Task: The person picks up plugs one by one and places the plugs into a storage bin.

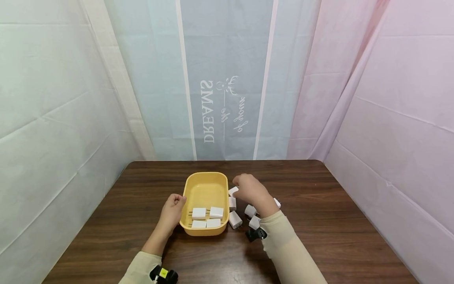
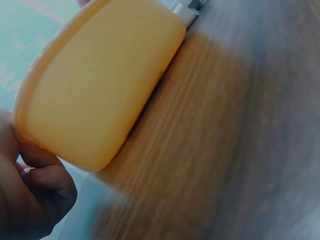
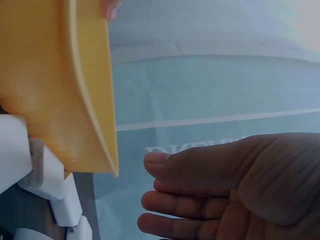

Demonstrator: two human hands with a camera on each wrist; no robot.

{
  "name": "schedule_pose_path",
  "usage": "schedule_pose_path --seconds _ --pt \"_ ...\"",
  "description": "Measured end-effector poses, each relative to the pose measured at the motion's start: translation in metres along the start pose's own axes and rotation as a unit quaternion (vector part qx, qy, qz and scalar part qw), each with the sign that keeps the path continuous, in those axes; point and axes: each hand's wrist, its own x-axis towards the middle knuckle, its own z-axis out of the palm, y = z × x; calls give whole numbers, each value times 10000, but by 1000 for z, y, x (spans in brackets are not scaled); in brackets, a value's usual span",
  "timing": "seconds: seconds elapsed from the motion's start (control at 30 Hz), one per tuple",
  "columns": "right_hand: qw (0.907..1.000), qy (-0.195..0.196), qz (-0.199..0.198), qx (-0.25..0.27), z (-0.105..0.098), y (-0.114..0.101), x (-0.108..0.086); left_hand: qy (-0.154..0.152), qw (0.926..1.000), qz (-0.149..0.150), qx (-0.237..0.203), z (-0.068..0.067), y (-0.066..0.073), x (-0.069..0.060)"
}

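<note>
A yellow plastic basket (image 1: 204, 231) stands on the table with several white plug chargers (image 1: 216, 212) in its near end. My left hand (image 1: 172, 213) pinches the basket's left rim between thumb and curled fingers; the left wrist view shows this hold at the outer wall. To the right of the basket, my right hand (image 1: 252, 191) hovers over more white chargers (image 1: 235, 219). In the right wrist view its thumb and fingers are fairly straight, with nothing seen between them. One charger (image 1: 233, 191) lies near its fingertips, partly covered by the hand.
Loose chargers (image 1: 250, 210) lie beneath and beside the right forearm, one of them (image 1: 277, 202) farther right. Others touch or nearly touch the basket's right wall. The brown wooden table (image 1: 337, 236) ends at a hanging curtain (image 1: 227, 59) behind, with pale sheets on both sides.
</note>
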Motion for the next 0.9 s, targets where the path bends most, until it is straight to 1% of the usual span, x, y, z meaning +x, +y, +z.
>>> schedule_pose_path --seconds 0.2,0.37,0.53,0.77,0.9 --pt "9998 -151 147 22 9 3 5 -14 10000 -39 -36 0 1 0" --pt "9993 -301 176 151 15 3 8 -28 9999 -62 -82 -1 2 0" --pt "9988 -410 222 129 22 4 12 -44 9999 -28 -112 -1 3 0" --pt "9988 -422 232 -8 26 4 13 -44 9999 -20 -116 -2 4 0" --pt "9988 -439 225 20 29 4 13 -36 9999 -45 -101 -2 4 0"
